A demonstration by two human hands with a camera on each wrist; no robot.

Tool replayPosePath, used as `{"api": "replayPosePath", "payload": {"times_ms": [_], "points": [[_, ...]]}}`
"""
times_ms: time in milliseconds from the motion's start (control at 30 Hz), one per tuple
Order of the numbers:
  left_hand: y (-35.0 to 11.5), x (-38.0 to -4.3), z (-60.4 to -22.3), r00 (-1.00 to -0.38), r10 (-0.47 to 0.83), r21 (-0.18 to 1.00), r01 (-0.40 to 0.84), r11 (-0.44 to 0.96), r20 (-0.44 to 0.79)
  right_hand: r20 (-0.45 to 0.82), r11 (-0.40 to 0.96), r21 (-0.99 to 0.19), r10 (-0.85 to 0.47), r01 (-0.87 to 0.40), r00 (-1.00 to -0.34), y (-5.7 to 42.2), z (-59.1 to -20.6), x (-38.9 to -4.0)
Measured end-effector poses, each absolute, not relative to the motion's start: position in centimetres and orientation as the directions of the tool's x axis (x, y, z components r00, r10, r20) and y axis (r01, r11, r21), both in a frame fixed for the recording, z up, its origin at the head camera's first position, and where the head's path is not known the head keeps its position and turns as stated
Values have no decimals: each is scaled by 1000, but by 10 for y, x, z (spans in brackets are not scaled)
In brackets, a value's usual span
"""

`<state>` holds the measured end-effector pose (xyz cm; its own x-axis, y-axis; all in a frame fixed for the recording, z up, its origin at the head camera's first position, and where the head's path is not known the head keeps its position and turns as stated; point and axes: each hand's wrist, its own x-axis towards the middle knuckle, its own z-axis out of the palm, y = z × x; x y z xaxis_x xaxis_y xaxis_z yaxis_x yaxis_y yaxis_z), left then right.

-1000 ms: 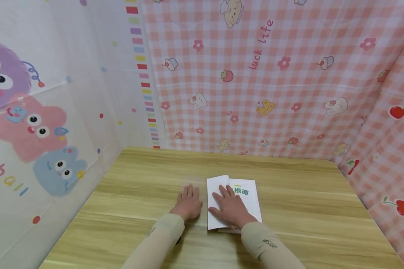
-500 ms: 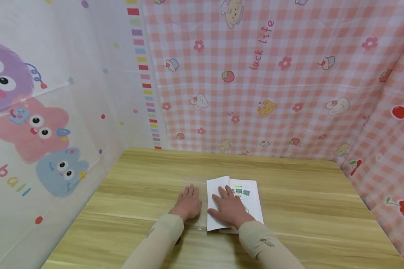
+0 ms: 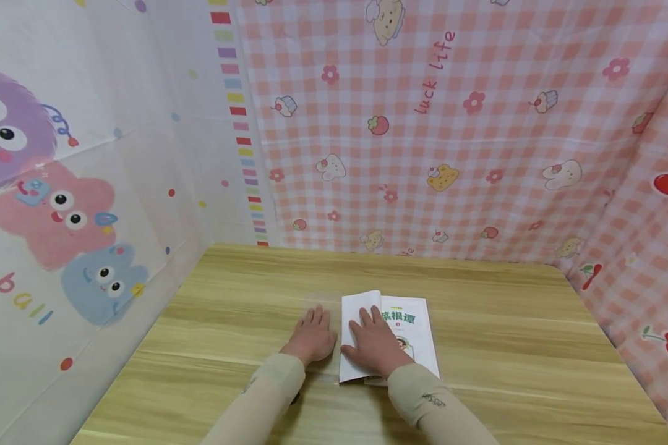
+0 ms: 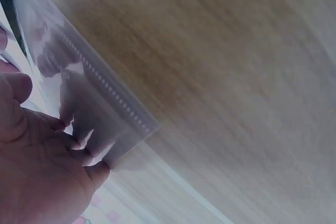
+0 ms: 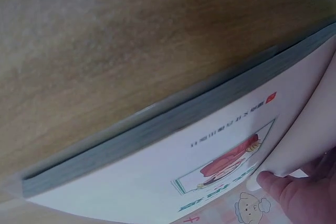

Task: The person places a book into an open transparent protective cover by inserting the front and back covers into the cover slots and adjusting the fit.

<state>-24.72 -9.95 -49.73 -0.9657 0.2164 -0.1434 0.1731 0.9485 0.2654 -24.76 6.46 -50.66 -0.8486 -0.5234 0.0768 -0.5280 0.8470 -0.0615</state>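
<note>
A book (image 3: 420, 337) lies on the table with its left leaf folded over and a title page with green characters showing. My right hand (image 3: 374, 343) rests on the white leaf (image 3: 352, 315), fingers spread. The right wrist view shows the book's thick page edges (image 5: 157, 125), a coloured picture on the title page (image 5: 228, 163), and my thumb at the leaf's fold. Left of the book my left hand (image 3: 313, 337) lies with straight fingers on a clear plastic book cover (image 4: 113, 98), whose flap has a dotted strip along its edge.
The wood-grain table (image 3: 512, 346) extends around the book. A pink checked cloth (image 3: 440, 123) hangs behind and on the right, and a white cartoon cloth (image 3: 161, 154) hangs on the left. A small dark object (image 3: 295, 398) shows beside the left sleeve.
My right hand has slid slightly left over the white leaf, uncovering more green characters and the title page picture. My left hand has stayed nearly still on the plastic.
</note>
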Motion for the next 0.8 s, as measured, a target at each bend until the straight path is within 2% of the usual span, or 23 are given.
{"api": "replayPosePath", "payload": {"times_ms": [367, 800], "points": [[-99, -244, -492, -960, 208, 265, 154, 952, -190, 64, 832, -87, -543, -547, -837, 54, -497, -240], [-100, -243, -490, -958, 213, 261, 159, 952, -193, 87, 878, -99, -460, -467, -883, 51, -500, -240]]}}
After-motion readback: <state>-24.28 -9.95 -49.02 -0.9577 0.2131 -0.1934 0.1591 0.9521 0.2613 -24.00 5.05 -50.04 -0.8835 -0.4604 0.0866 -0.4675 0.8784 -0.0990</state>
